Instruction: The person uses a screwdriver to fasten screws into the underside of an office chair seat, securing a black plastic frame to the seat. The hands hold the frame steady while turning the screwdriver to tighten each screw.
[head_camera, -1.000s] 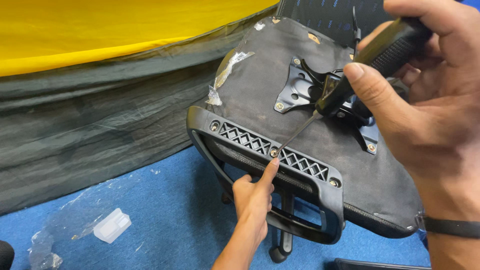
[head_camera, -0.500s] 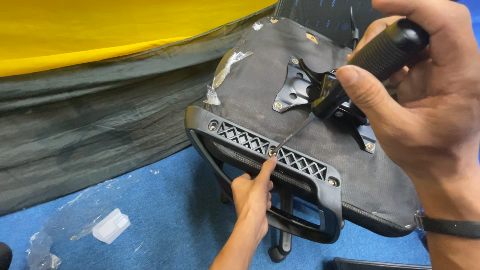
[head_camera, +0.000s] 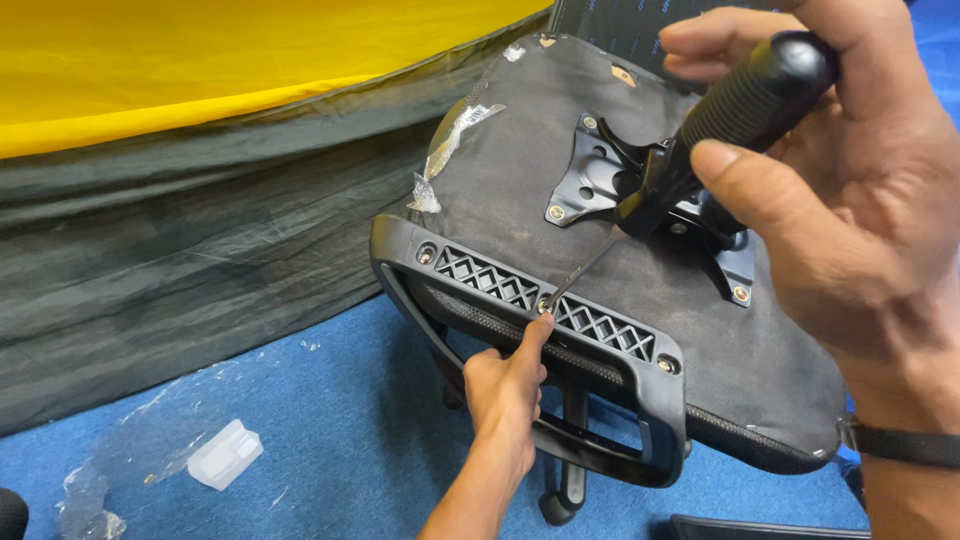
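On the blue carpet (head_camera: 330, 420) the upturned chair seat (head_camera: 520, 170) lay tilted, its black plastic frame (head_camera: 545, 300) along the near edge. The right hand (head_camera: 840, 200) was wrapped tight round the screwdriver (head_camera: 700, 140), tip down on a screw in that frame. The left hand (head_camera: 505, 395) held nothing, its forefinger pressed right beside the tip. Plenty of bare carpet at near left, just a small clear plastic piece (head_camera: 225, 455) there.

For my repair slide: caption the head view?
Right hand drives screwdriver into chair bracket; left hand steadies the tip.
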